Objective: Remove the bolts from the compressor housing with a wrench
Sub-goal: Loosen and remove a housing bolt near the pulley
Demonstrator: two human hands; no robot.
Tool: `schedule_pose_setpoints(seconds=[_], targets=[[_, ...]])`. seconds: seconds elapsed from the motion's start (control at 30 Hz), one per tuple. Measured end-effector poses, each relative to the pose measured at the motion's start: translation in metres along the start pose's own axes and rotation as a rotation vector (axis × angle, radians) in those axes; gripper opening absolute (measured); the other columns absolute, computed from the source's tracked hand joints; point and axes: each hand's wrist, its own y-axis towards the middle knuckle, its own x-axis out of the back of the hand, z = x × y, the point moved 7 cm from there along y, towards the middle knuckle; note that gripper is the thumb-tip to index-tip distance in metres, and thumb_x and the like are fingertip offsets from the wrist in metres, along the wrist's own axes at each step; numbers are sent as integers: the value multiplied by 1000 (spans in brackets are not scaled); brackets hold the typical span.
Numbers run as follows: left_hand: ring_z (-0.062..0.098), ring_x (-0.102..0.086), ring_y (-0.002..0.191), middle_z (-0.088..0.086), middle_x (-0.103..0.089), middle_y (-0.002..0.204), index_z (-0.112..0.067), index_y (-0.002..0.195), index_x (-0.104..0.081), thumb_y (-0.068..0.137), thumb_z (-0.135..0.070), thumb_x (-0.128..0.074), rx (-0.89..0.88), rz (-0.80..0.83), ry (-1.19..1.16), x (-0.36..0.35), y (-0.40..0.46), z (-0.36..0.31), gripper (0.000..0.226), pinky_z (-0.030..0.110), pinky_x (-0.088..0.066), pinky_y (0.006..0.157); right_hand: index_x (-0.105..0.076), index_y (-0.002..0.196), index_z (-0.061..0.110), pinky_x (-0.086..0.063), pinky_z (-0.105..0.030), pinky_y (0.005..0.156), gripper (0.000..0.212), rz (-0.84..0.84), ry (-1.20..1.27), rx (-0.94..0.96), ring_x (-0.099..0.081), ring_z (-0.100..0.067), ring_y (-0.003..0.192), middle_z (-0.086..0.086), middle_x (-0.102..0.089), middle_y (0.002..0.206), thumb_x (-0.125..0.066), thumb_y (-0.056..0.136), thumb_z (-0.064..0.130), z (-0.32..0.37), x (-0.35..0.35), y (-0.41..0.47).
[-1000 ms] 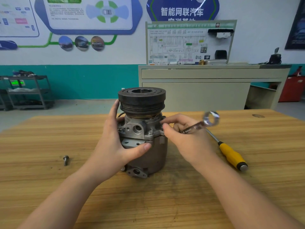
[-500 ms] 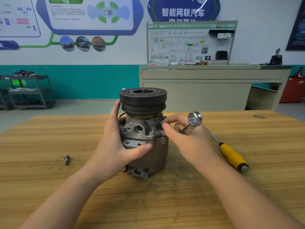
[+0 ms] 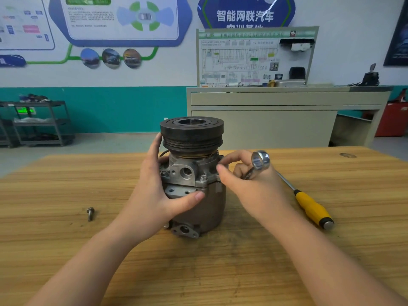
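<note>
The compressor housing [image 3: 198, 202] stands upright on the wooden table [image 3: 66, 239], its black pulley on top. My left hand [image 3: 154, 191] wraps around its left side, thumb across the front. My right hand [image 3: 251, 186] is at the housing's right shoulder, with thumb and forefinger pinched at a spot on the flange where a bolt is hidden. The same hand holds a shiny wrench [image 3: 259, 161], whose ring end sticks up above the knuckles. Two bolts [image 3: 203, 177] still show on the front flange. One loose bolt [image 3: 90, 213] lies on the table to the left.
A yellow-handled screwdriver [image 3: 309, 206] lies on the table right of my right hand. Behind the table stand a beige bench with a wiring display board [image 3: 256, 58], a metal shelf trolley [image 3: 37, 124] at the left and a red cabinet [image 3: 395, 115] at the right.
The wrench's ring end has swung from pointing right and away to standing up over my right hand. My fingertips have stayed pinched at the flange. My left hand has not moved.
</note>
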Motion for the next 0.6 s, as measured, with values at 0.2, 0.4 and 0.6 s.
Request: schedule_pose_setpoints(seconds=[0.2,0.4,0.6], targets=[[-14,-32,127,-10,-31,142,-63,137,4,51,-73,-73,7,-1,5,0,-2,-1,116,11,-30,96,-65,83,24,-31,-6,43,6,-19,36,6,-46,2,43,16,-49,45,-66,89,21,2,1,0],[-5,-36,130,-8,-33,143,-63,138,4,49,-75,-73,8,-1,-7,0,-2,-1,118,20,-32,103,-67,77,25,-32,-9,43,14,-53,32,14,-44,1,43,11,-52,46,-64,88,18,2,3,0],[-13,-32,127,-11,-31,143,-60,140,5,51,-73,-73,7,4,14,-1,-1,-1,119,14,-31,97,-65,75,21,-28,-7,41,13,-44,9,-8,-40,0,38,16,-44,40,-64,87,18,-1,3,1]])
